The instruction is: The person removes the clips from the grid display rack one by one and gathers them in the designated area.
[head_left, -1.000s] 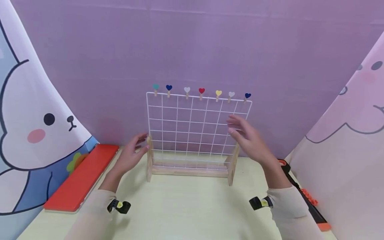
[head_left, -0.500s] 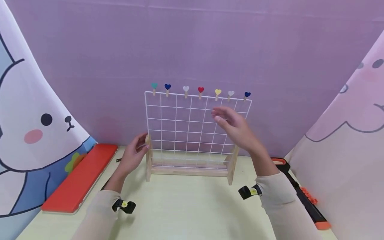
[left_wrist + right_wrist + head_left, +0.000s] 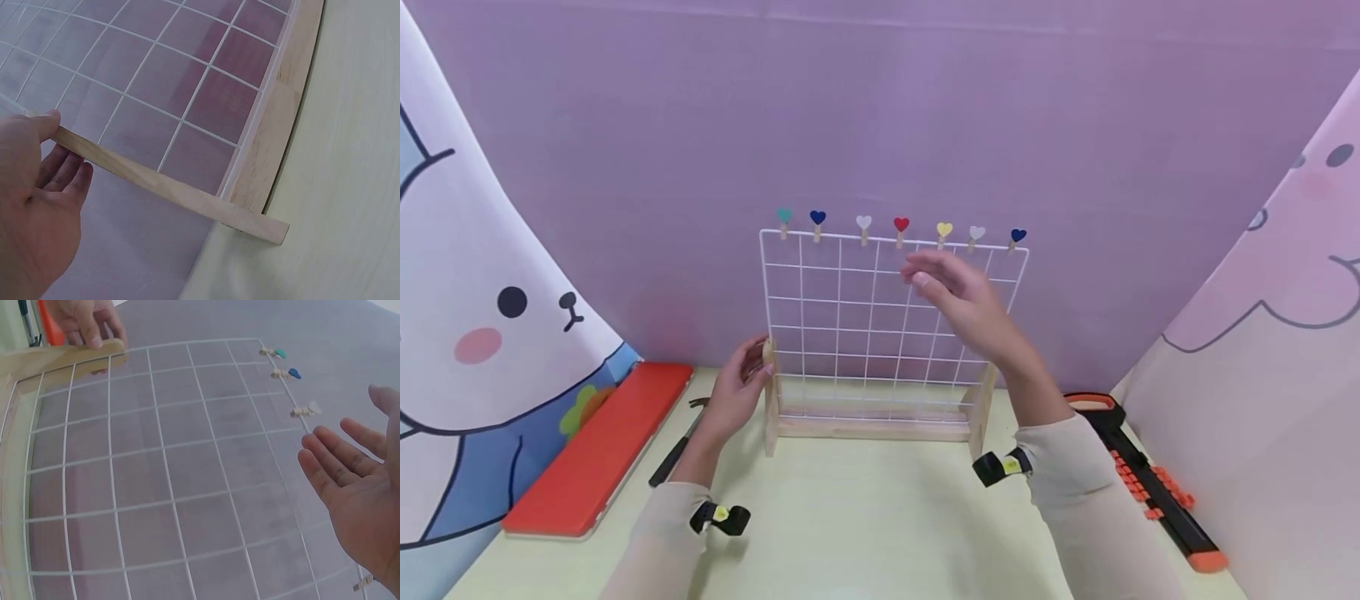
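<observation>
A: What's different from a second ago? I see the right hand up near the top wire of the white wire grid.

B: It has risen and drifted leftward along the grid; a second back it sat lower, by the right wooden post; now its fingertips hang just under the row of heart clips, near the red heart clip and the yellow heart clip.

A: Gripping anything?

B: No; the right wrist view shows the fingers straight and spread, palm empty, apart from the wire.

A: And the left hand?

B: Unmoved; thumb and fingers curl on the top of the left wooden post, steadying the rack, which stands upright on the pale table against the purple backdrop.

A: So what does that tell you?

B: I judge the work now centres on the clips; none has been touched yet.
</observation>
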Available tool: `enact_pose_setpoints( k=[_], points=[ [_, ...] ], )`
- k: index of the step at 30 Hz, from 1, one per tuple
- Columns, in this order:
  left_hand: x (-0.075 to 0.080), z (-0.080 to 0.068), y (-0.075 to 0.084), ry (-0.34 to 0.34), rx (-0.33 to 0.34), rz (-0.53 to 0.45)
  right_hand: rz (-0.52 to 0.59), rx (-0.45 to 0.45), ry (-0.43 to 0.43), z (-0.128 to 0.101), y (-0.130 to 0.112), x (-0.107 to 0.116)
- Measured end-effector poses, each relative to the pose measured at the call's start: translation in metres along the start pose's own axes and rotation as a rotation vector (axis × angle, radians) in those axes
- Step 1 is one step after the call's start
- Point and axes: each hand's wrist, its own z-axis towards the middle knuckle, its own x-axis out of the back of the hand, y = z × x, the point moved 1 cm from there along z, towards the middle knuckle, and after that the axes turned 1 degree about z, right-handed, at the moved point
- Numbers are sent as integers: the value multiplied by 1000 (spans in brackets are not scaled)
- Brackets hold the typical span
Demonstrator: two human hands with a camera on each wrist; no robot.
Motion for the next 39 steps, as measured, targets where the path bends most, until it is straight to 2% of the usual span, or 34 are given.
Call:
enact_pose_setpoints(
  k=[8, 16, 22, 33, 39],
  points=[
    [-3, 2, -4, 15, -3, -30, 36, 21, 35, 18, -6, -8],
    [-3, 2, -5, 21, -56, -62, 73, 38, 46, 36, -17, -17],
    [-3, 1, -7, 29, -70, -58, 121, 38, 47, 53, -27, -24],
    [-3, 0, -12, 17, -41, -42, 145, 19, 58, 78, -43, -38],
    [-1, -3, -11, 29, -53, -56, 148, 9, 56, 92, -44, -46]
  ],
)
